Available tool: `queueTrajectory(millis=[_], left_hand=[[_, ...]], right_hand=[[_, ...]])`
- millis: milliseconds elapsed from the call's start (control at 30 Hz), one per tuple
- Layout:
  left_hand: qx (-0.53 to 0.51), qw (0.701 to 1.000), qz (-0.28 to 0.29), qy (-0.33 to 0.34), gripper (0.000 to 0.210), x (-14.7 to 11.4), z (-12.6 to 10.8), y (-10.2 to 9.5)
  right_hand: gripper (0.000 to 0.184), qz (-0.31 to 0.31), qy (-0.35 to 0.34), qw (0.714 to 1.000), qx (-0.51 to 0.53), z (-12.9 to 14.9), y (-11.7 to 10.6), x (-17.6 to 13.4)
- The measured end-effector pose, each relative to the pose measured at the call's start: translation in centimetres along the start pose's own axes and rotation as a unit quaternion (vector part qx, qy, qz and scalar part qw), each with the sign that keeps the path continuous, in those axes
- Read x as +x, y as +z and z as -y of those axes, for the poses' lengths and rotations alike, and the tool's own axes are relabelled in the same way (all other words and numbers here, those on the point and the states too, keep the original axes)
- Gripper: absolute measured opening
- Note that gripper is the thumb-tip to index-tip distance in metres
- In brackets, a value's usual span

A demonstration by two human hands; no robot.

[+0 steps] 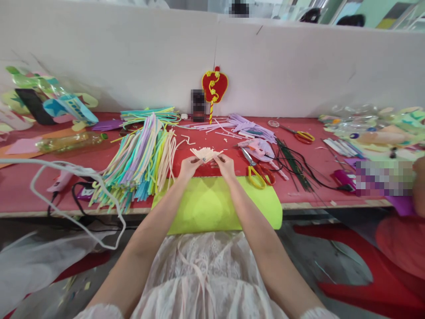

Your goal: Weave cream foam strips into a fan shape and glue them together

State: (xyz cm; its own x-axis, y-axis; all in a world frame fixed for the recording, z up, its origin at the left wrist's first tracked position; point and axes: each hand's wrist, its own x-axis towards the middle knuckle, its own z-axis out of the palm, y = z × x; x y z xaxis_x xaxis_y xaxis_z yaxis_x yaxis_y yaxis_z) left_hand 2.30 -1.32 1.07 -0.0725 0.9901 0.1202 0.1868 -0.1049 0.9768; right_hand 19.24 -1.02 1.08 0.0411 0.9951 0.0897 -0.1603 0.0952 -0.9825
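Pale lace of the dress [206, 283] lies nearest, and beyond it a lime sheet [212, 208] hangs past the front edge of the red table [23, 190], beneath both forearms. Farther in, the left hand [191, 165] and right hand [225, 166] hold the fan [206, 153] over a red board [207, 171]. It is cream, made of short thin sticks splayed at the far side and gathered at the near side, where a grey spot may be a bead, though it is too small to be sure. Each grip is pinching the fan, one at either end. On the left, the stems [136, 159] spread close to the left hand and reach the table's front edge. On the right, the scissors [256, 173] lie partly over the sheet, blades pointing away. Behind the fan, a strip of red runs back towards lilac sticks [247, 125] and the heart [216, 84] near the wall [133, 66].
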Motion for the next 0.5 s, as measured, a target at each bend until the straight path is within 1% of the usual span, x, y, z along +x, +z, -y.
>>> queueTrajectory(millis=[233, 500], left_hand=[[0.002, 1.0, 0.011, 0.004, 0.03, 0.21, 0.57, 0.01], [0.012, 1.0, 0.004, -0.003, 0.027, 0.33, 0.85, -0.07]], right_hand=[[0.038, -0.005, -0.009, 1.0, -0.002, -0.1, -0.11, 0.0], [0.038, -0.008, -0.006, 1.0, 0.0, -0.18, -0.03, 0.03]])
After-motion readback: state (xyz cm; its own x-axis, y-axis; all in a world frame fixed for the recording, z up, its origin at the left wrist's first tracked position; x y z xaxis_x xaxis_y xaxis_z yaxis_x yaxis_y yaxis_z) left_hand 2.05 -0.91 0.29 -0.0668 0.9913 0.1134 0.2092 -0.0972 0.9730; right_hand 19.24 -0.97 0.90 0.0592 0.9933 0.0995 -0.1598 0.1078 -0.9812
